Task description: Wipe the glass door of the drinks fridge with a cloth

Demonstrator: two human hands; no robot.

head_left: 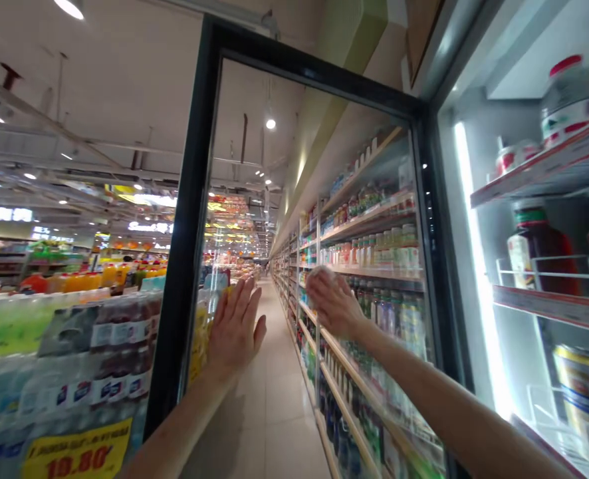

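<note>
A glass fridge door with a black frame stands swung open in front of me. My left hand lies flat on the glass near the frame's left side, fingers stretched out and apart, holding nothing. My right hand rests against the glass further right. Its fingers press a small pale cloth onto the pane. Only a bit of the cloth shows above the fingertips.
The lit fridge interior is at right, with bottles and jars on red-edged shelves. Through the glass runs a tiled aisle lined with drink shelves. At left are stacked bottled drinks and a yellow price sign.
</note>
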